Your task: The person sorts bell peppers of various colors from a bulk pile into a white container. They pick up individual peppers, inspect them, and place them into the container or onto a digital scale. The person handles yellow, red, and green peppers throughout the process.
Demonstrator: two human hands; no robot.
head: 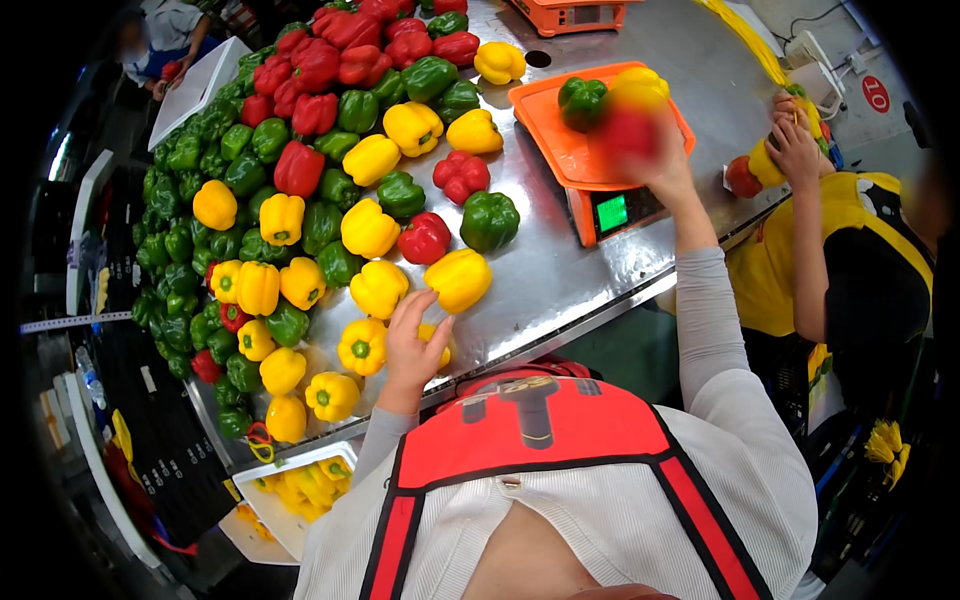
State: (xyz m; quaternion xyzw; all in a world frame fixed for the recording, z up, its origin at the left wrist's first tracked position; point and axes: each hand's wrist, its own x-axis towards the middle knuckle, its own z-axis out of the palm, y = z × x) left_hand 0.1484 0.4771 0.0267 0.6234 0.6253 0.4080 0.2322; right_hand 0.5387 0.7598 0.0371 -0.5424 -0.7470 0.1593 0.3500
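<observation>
Over the orange tray (555,161) of a weighing scale, my right hand (664,161) holds a blurred red bell pepper (626,142). A green bell pepper (582,103) and a yellow bell pepper (641,79) lie at the tray's far side. The scale's display (612,213) is lit green. My left hand (414,341) has its fingers apart, between a large yellow bell pepper (458,280) and another yellow pepper (362,346); part of one more yellow pepper (439,346) shows behind it. Close by are a red pepper (424,238) and a green pepper (489,221).
A heap of green peppers (180,277) with red peppers (315,67) fills the left of the metal table (555,300). White crates (289,469) stand below its edge. A second scale (570,15) is at the far side. At right, a co-worker's hands (796,146) hold peppers.
</observation>
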